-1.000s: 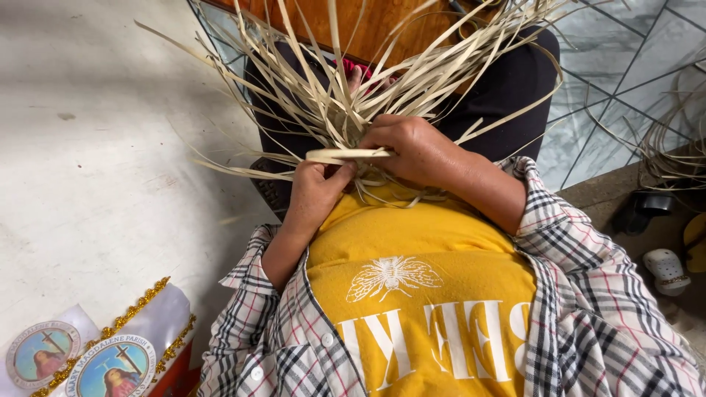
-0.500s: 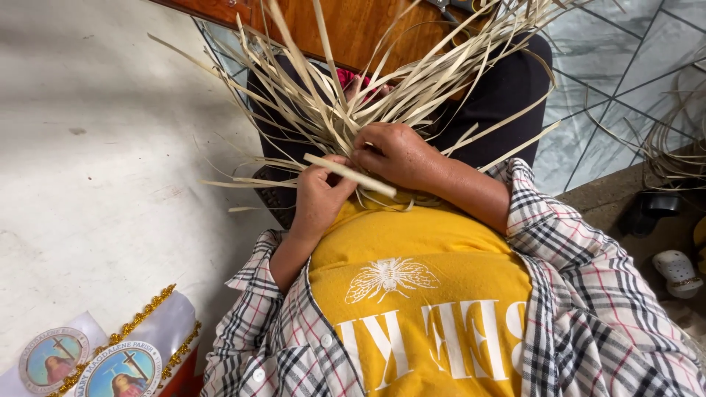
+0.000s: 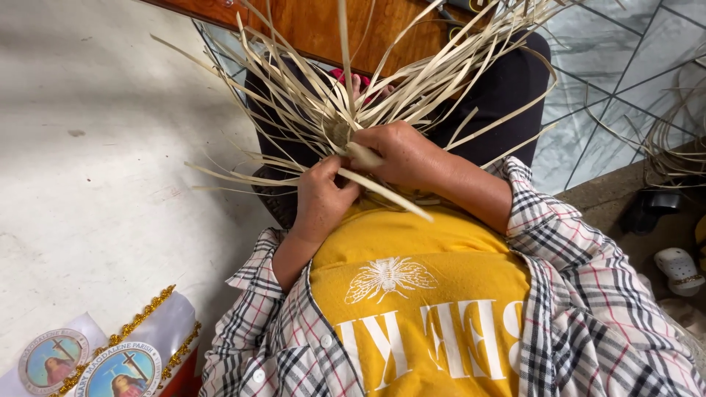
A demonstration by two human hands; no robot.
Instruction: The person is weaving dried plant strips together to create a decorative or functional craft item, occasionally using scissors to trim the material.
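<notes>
Head view, frame centre: your left hand (image 3: 321, 197) and right hand (image 3: 401, 153) both pinch pale weaving strips (image 3: 382, 192) tightly.

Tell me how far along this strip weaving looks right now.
Early: only a small woven knot shows at the centre. In hand: left hand and right hand grip one flat strip against it. Left: the many loose strips fanning out unwoven.
</notes>
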